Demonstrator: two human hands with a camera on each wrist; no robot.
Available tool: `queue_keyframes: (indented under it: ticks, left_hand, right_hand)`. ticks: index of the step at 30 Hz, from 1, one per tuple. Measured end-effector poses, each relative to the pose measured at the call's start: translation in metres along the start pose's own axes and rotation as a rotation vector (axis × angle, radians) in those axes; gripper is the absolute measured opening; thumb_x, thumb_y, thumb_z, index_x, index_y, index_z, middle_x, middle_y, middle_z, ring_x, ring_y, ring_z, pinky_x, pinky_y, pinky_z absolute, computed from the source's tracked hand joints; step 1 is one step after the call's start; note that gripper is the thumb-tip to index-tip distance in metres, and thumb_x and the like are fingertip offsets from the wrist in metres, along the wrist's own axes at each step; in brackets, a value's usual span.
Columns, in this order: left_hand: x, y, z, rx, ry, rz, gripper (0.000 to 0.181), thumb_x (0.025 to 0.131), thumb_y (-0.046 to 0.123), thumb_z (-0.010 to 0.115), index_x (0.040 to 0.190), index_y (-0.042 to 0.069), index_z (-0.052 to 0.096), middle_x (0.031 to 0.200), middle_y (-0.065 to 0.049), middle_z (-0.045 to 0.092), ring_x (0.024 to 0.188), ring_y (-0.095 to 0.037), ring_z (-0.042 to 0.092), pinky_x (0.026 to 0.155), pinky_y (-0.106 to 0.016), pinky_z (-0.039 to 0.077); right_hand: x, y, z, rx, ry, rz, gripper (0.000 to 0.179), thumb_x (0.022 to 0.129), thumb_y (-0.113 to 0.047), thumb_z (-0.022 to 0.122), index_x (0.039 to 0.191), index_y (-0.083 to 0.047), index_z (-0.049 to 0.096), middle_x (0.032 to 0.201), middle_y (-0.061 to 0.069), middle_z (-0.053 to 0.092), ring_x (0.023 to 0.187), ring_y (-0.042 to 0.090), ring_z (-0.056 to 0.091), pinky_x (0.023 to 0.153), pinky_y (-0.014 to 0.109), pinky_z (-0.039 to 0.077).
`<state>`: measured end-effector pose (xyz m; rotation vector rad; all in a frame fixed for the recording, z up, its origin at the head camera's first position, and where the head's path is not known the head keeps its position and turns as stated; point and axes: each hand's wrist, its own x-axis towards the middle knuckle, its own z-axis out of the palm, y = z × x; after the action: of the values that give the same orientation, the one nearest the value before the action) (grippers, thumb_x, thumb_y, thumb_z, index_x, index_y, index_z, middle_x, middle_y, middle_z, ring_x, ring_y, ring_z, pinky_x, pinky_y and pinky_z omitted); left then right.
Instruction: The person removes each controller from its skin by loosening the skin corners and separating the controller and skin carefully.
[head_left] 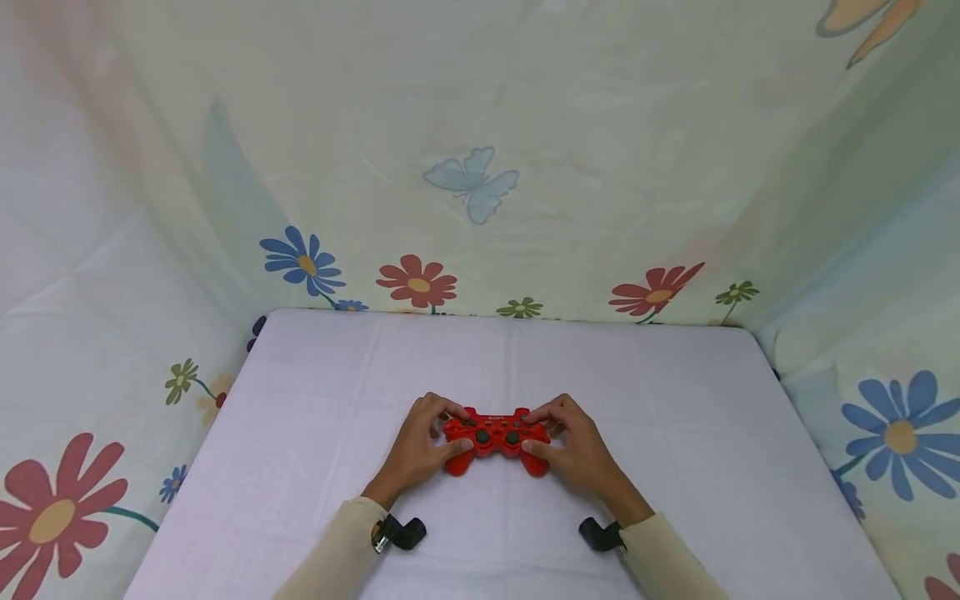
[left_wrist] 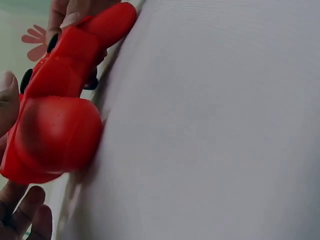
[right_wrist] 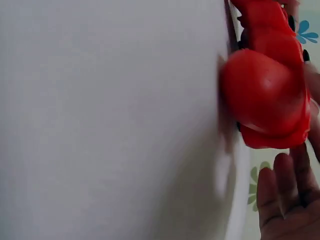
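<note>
A red game controller (head_left: 497, 432) with dark thumbsticks lies face up near the middle of the white table, its two handles pointing toward me. My left hand (head_left: 422, 443) grips its left side, thumb on the handle and index finger at the upper buttons. On the other side my right hand (head_left: 583, 448) holds it the same way. The left wrist view has the controller's rounded handle end (left_wrist: 62, 135) close to the cloth, the other fingers spread below it. In the right wrist view, the right handle (right_wrist: 265, 92) shows above loosely extended fingers.
A white cloth covers the table (head_left: 315, 400). Curtains (head_left: 480, 100) printed with flowers and butterflies hang behind it and along both sides. A small black camera (head_left: 405, 533) is strapped at each wrist, over beige sleeves (head_left: 330, 554).
</note>
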<state>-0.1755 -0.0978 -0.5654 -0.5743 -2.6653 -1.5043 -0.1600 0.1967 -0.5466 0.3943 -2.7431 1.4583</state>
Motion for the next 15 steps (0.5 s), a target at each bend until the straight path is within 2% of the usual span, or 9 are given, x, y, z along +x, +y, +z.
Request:
queue_keyframes:
  ticks: [4, 8, 12, 15]
  left_hand:
    - [0.01, 0.006, 0.002, -0.012, -0.016, 0.008, 0.023, 0.092, 0.043, 0.083, 0.111, 0.031, 0.076, 0.112, 0.008, 0.059, 0.108, -0.012, 0.049, 0.088, -0.033, 0.044]
    - [0.016, 0.011, 0.005, 0.011, -0.041, -0.001, 0.011, 0.096, 0.036, 0.08, 0.102, 0.028, 0.077, 0.108, 0.007, 0.058, 0.112, -0.012, 0.05, 0.094, -0.036, 0.046]
    - [0.02, 0.017, 0.007, 0.04, -0.058, -0.016, 0.008, 0.097, 0.028, 0.08, 0.098, 0.022, 0.075, 0.106, 0.006, 0.058, 0.11, -0.012, 0.052, 0.096, -0.036, 0.047]
    - [0.022, 0.019, 0.009, 0.057, -0.058, -0.02, 0.009, 0.097, 0.027, 0.079, 0.096, 0.02, 0.074, 0.103, 0.005, 0.059, 0.106, -0.012, 0.052, 0.093, -0.034, 0.046]
  right_hand:
    - [0.011, -0.012, -0.002, -0.052, -0.067, -0.015, 0.017, 0.088, -0.024, 0.089, 0.101, -0.027, 0.078, 0.1, -0.005, 0.063, 0.094, 0.017, 0.057, 0.08, 0.029, 0.051]
    - [0.02, -0.022, -0.003, -0.083, -0.141, 0.015, 0.011, 0.091, -0.025, 0.086, 0.097, -0.027, 0.077, 0.095, -0.007, 0.063, 0.087, 0.016, 0.054, 0.075, 0.026, 0.045]
    - [0.027, -0.029, -0.004, -0.08, -0.201, 0.035, 0.007, 0.095, -0.02, 0.081, 0.096, -0.02, 0.075, 0.094, -0.004, 0.064, 0.085, 0.014, 0.054, 0.074, 0.025, 0.046]
    - [0.029, -0.034, -0.004, -0.072, -0.224, 0.069, 0.005, 0.099, -0.016, 0.076, 0.096, -0.014, 0.072, 0.093, 0.0, 0.063, 0.084, 0.014, 0.054, 0.073, 0.026, 0.046]
